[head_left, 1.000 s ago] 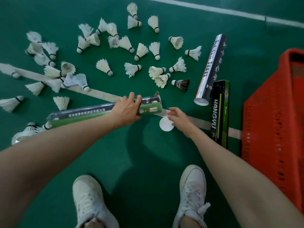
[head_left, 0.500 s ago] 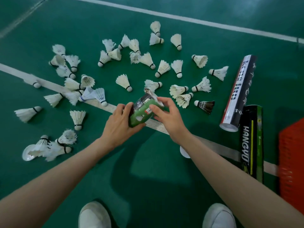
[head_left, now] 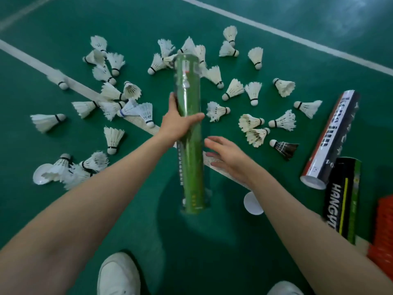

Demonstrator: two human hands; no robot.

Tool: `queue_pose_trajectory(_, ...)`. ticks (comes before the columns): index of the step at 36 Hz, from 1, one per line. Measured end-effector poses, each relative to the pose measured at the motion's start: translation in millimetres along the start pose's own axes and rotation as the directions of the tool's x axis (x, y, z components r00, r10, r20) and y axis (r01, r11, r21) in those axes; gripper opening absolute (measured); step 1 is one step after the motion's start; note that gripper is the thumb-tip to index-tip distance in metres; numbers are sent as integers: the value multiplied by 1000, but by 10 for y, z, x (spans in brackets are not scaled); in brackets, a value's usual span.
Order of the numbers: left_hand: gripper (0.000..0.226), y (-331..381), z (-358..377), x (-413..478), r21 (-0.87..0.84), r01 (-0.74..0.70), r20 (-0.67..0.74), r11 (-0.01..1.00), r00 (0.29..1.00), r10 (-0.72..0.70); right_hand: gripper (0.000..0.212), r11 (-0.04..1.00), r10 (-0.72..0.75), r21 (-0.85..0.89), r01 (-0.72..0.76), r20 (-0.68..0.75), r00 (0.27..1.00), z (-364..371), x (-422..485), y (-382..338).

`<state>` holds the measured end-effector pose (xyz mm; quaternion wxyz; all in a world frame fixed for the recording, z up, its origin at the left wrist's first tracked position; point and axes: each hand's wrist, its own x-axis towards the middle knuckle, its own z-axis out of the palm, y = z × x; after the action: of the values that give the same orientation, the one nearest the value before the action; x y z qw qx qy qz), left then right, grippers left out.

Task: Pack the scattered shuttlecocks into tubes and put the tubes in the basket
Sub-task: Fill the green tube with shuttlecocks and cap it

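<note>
My left hand [head_left: 177, 122] grips a long green tube [head_left: 190, 158] around its middle and holds it above the floor, pointing away from me. Just right of the tube hovers my right hand [head_left: 228, 157], fingers spread and holding nothing. Several white shuttlecocks [head_left: 232, 90] lie scattered on the green court floor beyond and to the left, and one black shuttlecock [head_left: 285, 147] lies at the right. A red basket [head_left: 382, 228] shows at the right edge.
Two more tubes lie at the right: a black, white and red one [head_left: 328, 141] and a black and green one [head_left: 342, 201]. A white round cap [head_left: 252, 203] lies under my right forearm; another [head_left: 40, 176] lies at the left. My white shoes [head_left: 119, 275] are below.
My left hand has swung the green tube from lying crosswise to pointing away from me. My right hand left the tube's end and opened beside it. The view shifted left, off the basket.
</note>
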<state>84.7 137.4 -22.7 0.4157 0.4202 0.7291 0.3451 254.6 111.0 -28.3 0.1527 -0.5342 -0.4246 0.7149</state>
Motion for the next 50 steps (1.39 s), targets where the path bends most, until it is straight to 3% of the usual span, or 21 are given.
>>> queue_pose_trajectory(2, 98, -33, -28, 22, -253, 144, -85, 957, 982, -171, 75, 968, -26, -247, 36, 46, 999, 42, -29, 153)
queue_pose_trajectory(3, 94, -67, -51, 7, -356, 205, -101, 912, 961, -256, 84, 901, -54, -429, 67, 42, 998, 29, -44, 210)
queue_pose_trajectory(6, 94, -260, -98, -59, -555, 333, -104, 762, 881, -461, 90, 580, -183, -814, 45, -76, 980, -92, -53, 324)
queue_pose_trajectory(9, 105, -531, -121, -145, -602, 429, -103, 673, 794, -599, 79, 367, -319, -929, 47, -78, 945, -183, -20, 328)
queue_pose_trajectory(12, 106, -649, -77, -297, -392, 542, -177, 743, 748, -639, 77, 186, -462, -979, 80, -15, 887, -243, 28, 319)
queue_pose_trajectory(14, 102, -674, -6, -451, -133, 536, -308, 833, 777, -549, 75, 139, -526, -986, 87, 1, 850, -283, 60, 325)
queue_pose_trajectory(17, 72, -674, 71, -638, 186, 297, -454, 937, 871, -186, 73, 51, -581, -993, 107, 58, 812, -328, 123, 318)
queue_pose_trajectory(18, 63, -673, 94, -674, 308, 185, -423, 933, 905, -40, 73, 15, -582, -993, 115, 85, 809, -332, 144, 299)
queue_pose_trajectory(20, 49, -630, 135, -701, 560, -53, -231, 827, 948, 217, 72, -56, -594, -987, 153, 156, 789, -320, 190, 264)
queue_pose_trajectory(22, 50, -544, 200, -692, 660, -282, 10, 697, 930, 366, 66, -106, -652, -971, 215, 231, 722, -311, 230, 248)
queue_pose_trajectory(25, 74, -442, 305, -589, 693, -429, 279, 579, 901, 333, 61, -87, -715, -957, 276, 253, 652, -299, 263, 255)
queue_pose_trajectory(29, 77, -439, 339, -399, 814, -437, 321, 383, 888, 329, 65, 61, -756, -922, 383, 208, 621, -334, 332, 308)
queue_pose_trajectory(31, 75, -452, 308, -340, 817, -418, 293, 397, 894, 339, 68, 170, -780, -882, 439, 151, 607, -368, 372, 321)
queue_pose_trajectory(34, 75, -477, 225, -307, 796, -344, 195, 499, 925, 327, 74, 464, -749, -765, 447, -68, 659, -456, 404, 300)
queue_pose_trajectory(36, 73, -490, 172, -304, 782, -291, 138, 552, 944, 301, 62, 620, -699, -679, 393, -252, 669, -578, 443, 312)
queue_pose_trajectory(37, 72, -502, 153, -305, 775, -268, 121, 572, 952, 282, 53, 651, -676, -684, 330, -325, 662, -658, 479, 332)
queue_pose_trajectory(39, 71, -527, 135, -309, 767, -238, 106, 596, 963, 248, 40, 645, -596, -758, 97, -420, 685, -831, 566, 371)
queue_pose_trajectory(42, 72, -559, 159, -325, 767, -229, 128, 599, 970, 207, 38, 545, -360, -807, -228, -470, 806, -1015, 652, 413)
queue_pose_trajectory(46, 69, -562, 191, -329, 755, -230, 152, 615, 972, 177, 55, 447, -272, -862, -240, -386, 881, -1085, 681, 422)
queue_pose_trajectory(50, 67, -547, 150, -358, 740, -202, 141, 641, 979, 145, 60, 456, -335, -863, -216, -391, 857, -1045, 605, 384)
